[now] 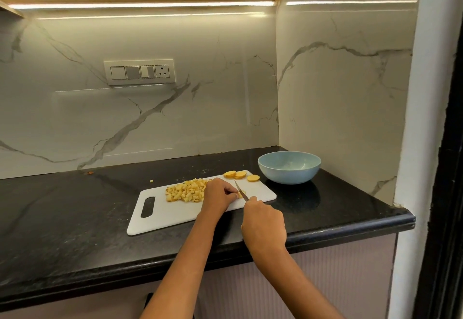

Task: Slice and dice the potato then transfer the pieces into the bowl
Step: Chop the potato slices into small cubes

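Your right hand point(264, 223) is curled round the knife point(241, 190) handle, blade tip angled down onto the white cutting board point(160, 214); your left hand point(218, 194) pinches a potato piece against the board just beside the blade — it is mostly hidden, probably a slice. The diced potato pile point(185, 191) lies left of that hand; three uncut potato slices point(241, 175) wait at the far edge, near the empty blue bowl point(289, 167). Judge the slices firm but wet and slippery — hold each flat, fingertips tucked back; the cubes are light and scatter easily.
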Tool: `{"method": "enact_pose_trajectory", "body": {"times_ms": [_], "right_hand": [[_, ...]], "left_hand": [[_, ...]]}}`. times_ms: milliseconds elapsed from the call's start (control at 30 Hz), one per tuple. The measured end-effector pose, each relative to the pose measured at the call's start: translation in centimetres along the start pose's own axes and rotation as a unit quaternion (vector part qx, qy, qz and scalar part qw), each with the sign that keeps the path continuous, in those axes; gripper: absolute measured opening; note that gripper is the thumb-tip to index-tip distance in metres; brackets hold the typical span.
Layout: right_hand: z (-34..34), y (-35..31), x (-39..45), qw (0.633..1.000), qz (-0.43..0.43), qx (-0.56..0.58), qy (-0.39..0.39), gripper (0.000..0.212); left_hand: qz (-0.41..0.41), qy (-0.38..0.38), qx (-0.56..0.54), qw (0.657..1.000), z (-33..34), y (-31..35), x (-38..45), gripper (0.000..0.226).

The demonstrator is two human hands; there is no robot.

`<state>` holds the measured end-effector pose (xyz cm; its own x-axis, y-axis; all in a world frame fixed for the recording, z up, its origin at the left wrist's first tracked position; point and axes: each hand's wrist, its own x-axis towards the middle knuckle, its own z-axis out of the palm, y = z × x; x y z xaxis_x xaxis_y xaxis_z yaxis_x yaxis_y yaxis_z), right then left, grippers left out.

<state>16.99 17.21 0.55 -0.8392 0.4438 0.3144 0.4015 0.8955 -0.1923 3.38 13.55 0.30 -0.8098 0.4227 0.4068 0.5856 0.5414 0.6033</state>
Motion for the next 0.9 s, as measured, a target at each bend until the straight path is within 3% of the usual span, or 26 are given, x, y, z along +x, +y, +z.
{"method": "enact_pose_trajectory", "body": {"times_ms": [633,900], "right_hand": [[-1.1,-0.1,1.6,0.998,-0.043,-0.017,-0.034,0.026],[-0.7,0.0,0.8,0.992,-0.091,-0.078,-0.047,0.025]], "left_hand": [[-0.017,-0.02,-0.005,1.0,-0.3,0.0,0.3,0.019],[-0.005,0.012,-0.019,1.0,0.1,-0.2,0.1,0.021]]}}
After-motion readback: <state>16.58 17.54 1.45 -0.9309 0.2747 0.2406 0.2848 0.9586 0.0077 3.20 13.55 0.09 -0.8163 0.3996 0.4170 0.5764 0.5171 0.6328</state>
